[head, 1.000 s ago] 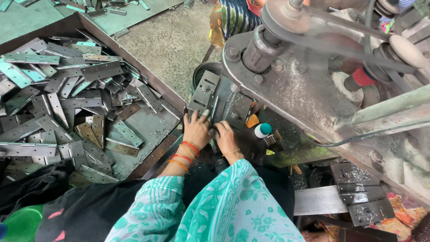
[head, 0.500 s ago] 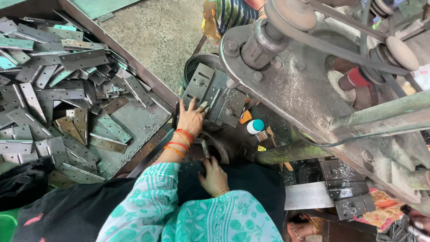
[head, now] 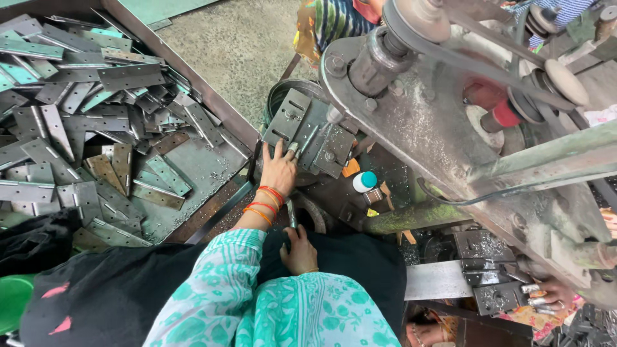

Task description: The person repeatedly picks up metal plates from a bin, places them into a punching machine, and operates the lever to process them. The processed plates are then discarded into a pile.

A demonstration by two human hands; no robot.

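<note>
Grey steel hinge plates (head: 96, 128) heap in the tray at left, within reach. The left hand (head: 279, 170), fingers spread flat, steadies a plate on the press bed (head: 308, 132). The right hand (head: 300, 250), earlier up beside it, now rests in the lap, fingers loosely curled around a thin metal rod (head: 291, 214).

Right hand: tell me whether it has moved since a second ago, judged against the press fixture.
Yes. The right hand has pulled back from the metal fixture plate toward the body, now low by the lap, while the left hand stays at the plate.
</note>
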